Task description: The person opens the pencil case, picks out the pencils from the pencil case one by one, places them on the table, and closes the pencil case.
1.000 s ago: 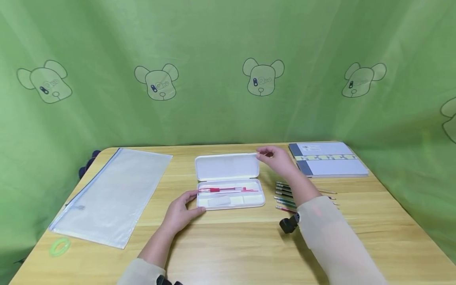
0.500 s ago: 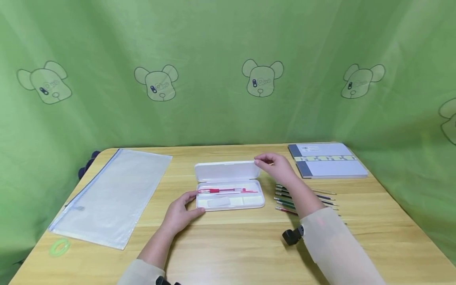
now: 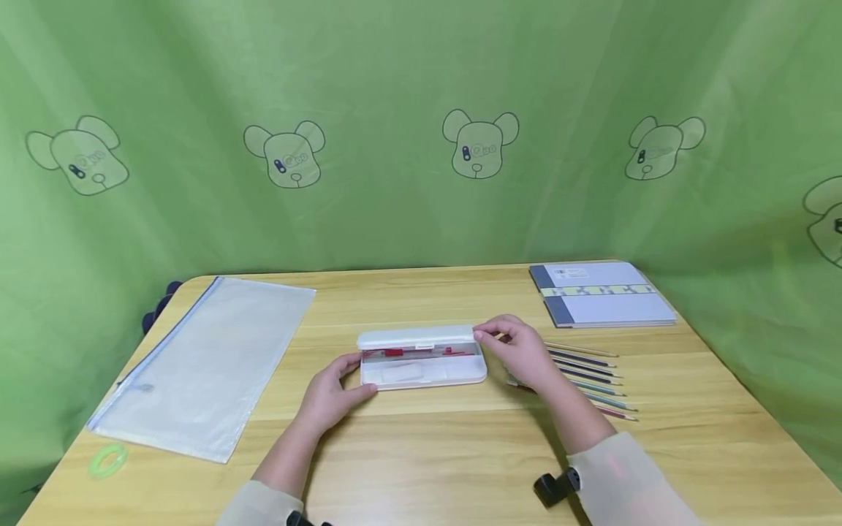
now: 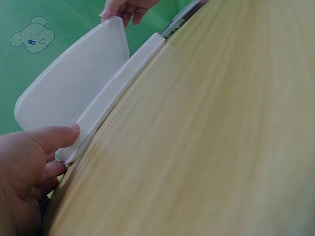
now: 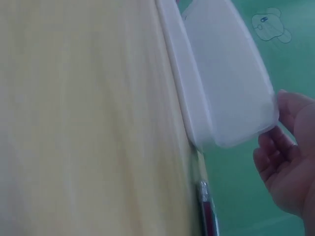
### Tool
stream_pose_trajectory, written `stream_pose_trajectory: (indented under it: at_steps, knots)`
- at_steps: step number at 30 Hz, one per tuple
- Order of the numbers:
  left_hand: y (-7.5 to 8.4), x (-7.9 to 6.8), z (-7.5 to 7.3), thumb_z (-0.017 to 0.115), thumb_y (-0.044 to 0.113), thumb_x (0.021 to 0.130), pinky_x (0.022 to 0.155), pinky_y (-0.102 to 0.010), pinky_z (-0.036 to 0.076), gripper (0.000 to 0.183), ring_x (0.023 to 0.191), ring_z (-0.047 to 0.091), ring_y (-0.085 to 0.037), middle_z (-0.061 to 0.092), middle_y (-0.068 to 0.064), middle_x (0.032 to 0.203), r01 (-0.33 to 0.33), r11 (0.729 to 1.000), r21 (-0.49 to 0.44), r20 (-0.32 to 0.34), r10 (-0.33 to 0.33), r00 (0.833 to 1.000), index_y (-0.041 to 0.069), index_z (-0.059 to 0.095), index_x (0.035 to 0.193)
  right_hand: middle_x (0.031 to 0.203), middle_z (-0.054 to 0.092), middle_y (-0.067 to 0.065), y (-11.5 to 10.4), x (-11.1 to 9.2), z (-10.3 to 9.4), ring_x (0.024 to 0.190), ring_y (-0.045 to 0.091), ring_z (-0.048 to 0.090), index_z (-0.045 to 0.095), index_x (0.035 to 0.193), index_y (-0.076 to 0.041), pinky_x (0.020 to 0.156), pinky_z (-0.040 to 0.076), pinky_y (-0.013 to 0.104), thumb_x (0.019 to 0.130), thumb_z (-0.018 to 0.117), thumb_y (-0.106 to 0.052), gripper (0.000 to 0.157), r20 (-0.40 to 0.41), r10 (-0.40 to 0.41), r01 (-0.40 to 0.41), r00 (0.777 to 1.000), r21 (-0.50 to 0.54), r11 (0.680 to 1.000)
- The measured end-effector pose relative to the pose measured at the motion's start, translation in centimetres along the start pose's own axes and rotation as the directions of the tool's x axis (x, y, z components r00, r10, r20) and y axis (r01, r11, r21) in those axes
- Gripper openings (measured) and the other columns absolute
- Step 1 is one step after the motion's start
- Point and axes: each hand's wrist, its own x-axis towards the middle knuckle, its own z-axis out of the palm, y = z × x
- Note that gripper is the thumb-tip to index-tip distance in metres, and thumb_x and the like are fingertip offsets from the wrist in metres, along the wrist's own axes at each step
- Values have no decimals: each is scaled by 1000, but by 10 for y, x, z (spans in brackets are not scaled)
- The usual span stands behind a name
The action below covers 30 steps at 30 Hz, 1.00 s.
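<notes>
A white pencil case lies on the table, its hinged lid partly lowered over it. Inside are a red pen, thin red sticks and a pale rectangular block; the lid hides part of the back compartment. My left hand grips the case's left end, thumb on the front corner and fingers round the side. With my right hand I pinch the lid's front right corner. In the right wrist view, thumb and fingers of that hand meet at the corner of the slanted lid.
Several pencils lie right of the case, partly under my right forearm. Behind them is a notebook with a patterned band. A clear zip bag lies at left, a light green ring in front of it. A green curtain hangs behind the table.
The lid has swung from standing open at the back down toward the front, my right hand moving with it toward me. My left hand stays at the case's left end.
</notes>
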Motion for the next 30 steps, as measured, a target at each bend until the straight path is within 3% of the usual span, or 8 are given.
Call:
stream_pose_trajectory:
  at_steps: [6,9,14,20,30]
  knots:
    - [0,0,-1,79,26,81,120,-53,26,69,139,44,-34,61,-14,137,-2,999,-42,-3,2,1000,3,50,139,106,68,10,6,-7,7,89,15,59,73,91,-6,78,51,20,90,70,-19,13,7,5,-5,1000,24,1000]
    - [2,-1,-2,80,27,80,121,-53,25,73,140,42,-34,58,-14,140,4,997,-76,-20,-6,1000,3,48,141,109,67,12,8,-9,10,98,21,61,72,91,-5,87,53,28,88,72,-15,11,25,10,-11,1000,41,999]
    - [7,-2,-2,77,30,83,121,-51,27,74,141,40,-35,51,-17,145,2,993,-120,-64,-10,998,3,45,143,134,58,22,10,-14,13,125,39,55,70,110,-3,109,45,49,89,70,-16,25,75,32,-35,997,28,999]
    - [12,-2,4,73,27,87,120,-48,30,67,141,40,-36,48,-20,147,-27,989,-147,-78,16,997,-2,46,141,150,40,27,15,-16,16,138,42,42,56,134,2,114,38,49,94,64,-19,46,168,86,-90,982,20,996]
    - [13,-1,9,73,21,87,114,-47,39,61,133,50,-37,54,-24,140,-17,995,-97,-88,9,996,-5,50,137,146,46,26,12,-21,21,135,39,46,49,141,3,111,42,49,94,64,-17,53,182,131,-129,974,-26,991]
